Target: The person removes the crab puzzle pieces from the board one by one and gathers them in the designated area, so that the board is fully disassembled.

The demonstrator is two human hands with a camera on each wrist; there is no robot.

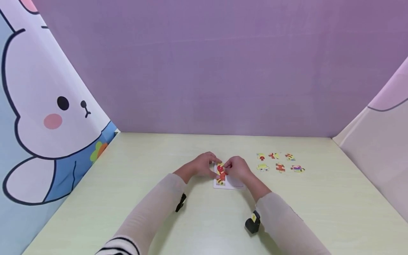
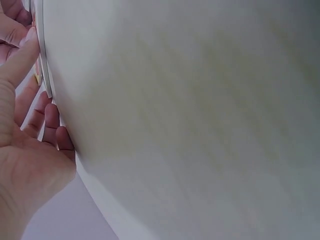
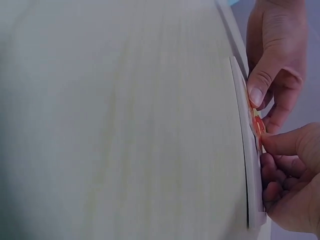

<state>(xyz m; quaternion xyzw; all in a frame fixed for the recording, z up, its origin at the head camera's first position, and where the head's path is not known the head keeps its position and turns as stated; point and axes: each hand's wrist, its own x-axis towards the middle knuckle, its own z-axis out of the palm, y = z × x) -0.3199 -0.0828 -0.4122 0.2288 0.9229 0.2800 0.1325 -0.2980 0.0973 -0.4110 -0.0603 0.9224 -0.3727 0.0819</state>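
Note:
A white puzzle tray [image 1: 235,183] lies on the table, its left part covered by joined puzzle pieces [image 1: 220,181] with a red and yellow picture. At the tray's left side my left hand [image 1: 202,164] has its thumb on the pieces and its fingers spread at the tray's edge. My right hand [image 1: 237,167] pinches a red and yellow puzzle piece [image 3: 259,127] between thumb and forefinger, low over the tray. The curled fingers of that hand hide part of the tray. In the left wrist view the tray's edge [image 2: 44,55] shows beside the left fingers.
Several loose puzzle pieces lie in two rows on the right, among them a yellow one [image 1: 262,167], a red one [image 1: 280,168] and a striped one [image 1: 297,169]. A purple wall [image 1: 223,71] stands behind the pale table [image 1: 159,148]. Printed cloth [image 1: 41,88] hangs at the left.

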